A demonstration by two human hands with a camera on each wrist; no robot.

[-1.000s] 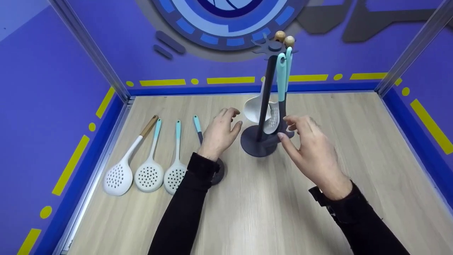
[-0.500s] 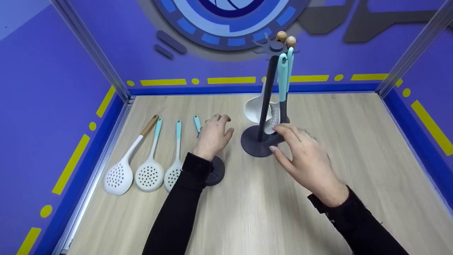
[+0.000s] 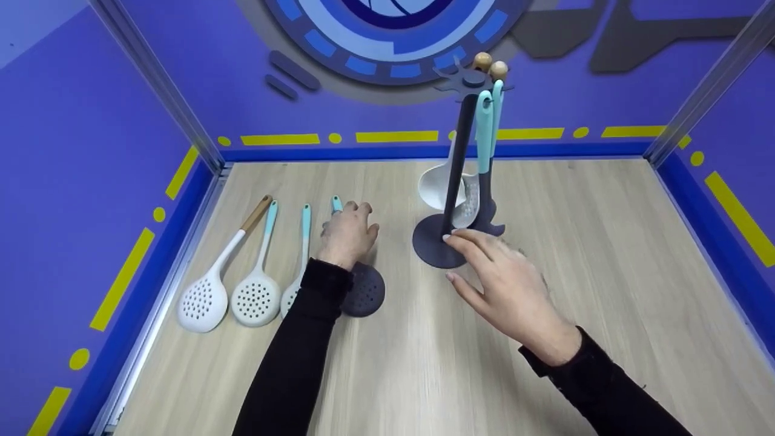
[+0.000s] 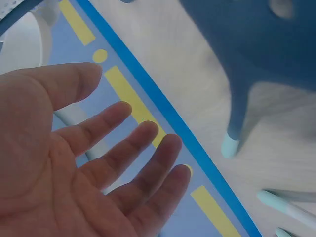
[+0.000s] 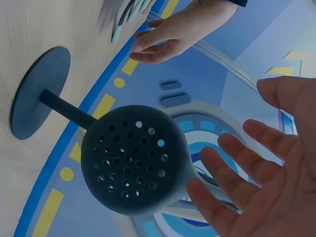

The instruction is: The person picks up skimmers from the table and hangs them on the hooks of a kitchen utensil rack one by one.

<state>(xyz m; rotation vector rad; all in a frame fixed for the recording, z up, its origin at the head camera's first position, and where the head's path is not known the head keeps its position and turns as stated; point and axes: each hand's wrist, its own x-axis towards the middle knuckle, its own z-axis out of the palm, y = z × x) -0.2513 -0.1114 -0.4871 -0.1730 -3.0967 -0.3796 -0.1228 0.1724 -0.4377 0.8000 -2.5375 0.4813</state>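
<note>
Head view: the left hand [image 3: 346,233] has slid left from the rack [image 3: 451,181] since a second ago and now hovers over the dark skimmer [image 3: 357,284] lying on the wood-grain table [image 3: 424,363], fingers loosely spread, gripping nothing. The right hand [image 3: 502,290] has dropped lower, near the rack's round matte base, fingers straight and empty. Three pale perforated skimmers [image 3: 254,290] lie in a row at the left.

Left wrist view: the left hand [image 4: 74,168] shows an open palm; the dark skimmer's [image 4: 247,54] teal-tipped handle lies beyond.

Right wrist view: the right hand [image 5: 266,182] is open beside a hanging dark skimmer head [image 5: 133,160], round and holed.
</note>
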